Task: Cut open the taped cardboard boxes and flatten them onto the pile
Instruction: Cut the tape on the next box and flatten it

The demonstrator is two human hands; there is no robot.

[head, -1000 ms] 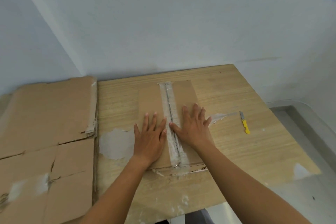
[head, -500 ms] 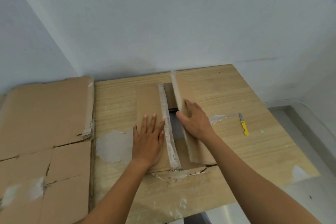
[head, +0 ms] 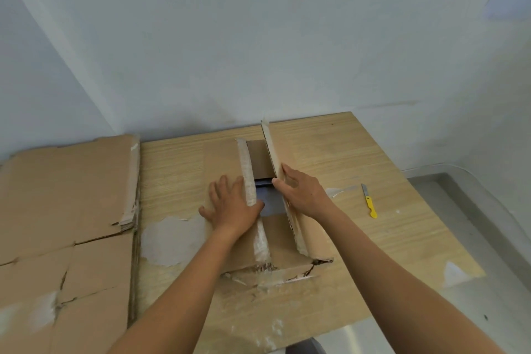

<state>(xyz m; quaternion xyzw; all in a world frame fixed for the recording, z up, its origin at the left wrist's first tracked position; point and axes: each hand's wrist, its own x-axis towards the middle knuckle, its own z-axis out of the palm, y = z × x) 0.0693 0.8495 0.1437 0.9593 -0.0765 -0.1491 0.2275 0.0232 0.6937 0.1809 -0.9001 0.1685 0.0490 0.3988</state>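
A flat brown cardboard box point(head: 283, 241) lies in the middle of the wooden table, its taped top seam slit open. My left hand point(head: 232, 205) grips the left flap, fingers flat on top and thumb under its taped edge. My right hand point(head: 301, 191) holds the right flap, which stands raised at an angle. Between the flaps a dark gap shows the inside of the box. The pile of flattened cardboard point(head: 66, 204) lies at the left. A yellow-handled knife point(head: 369, 201) rests on the table to the right of my right hand.
The wooden table point(head: 373, 158) stands against a white wall and has worn white patches. A loose strip of clear tape point(head: 340, 191) lies next to the knife. A grey floor with a raised ledge runs along the right side.
Both hands pressed flat on the shut taped seam a second ago. The right flap has since swung up, and the left hand's thumb has slipped under the left flap, which starts to lift.
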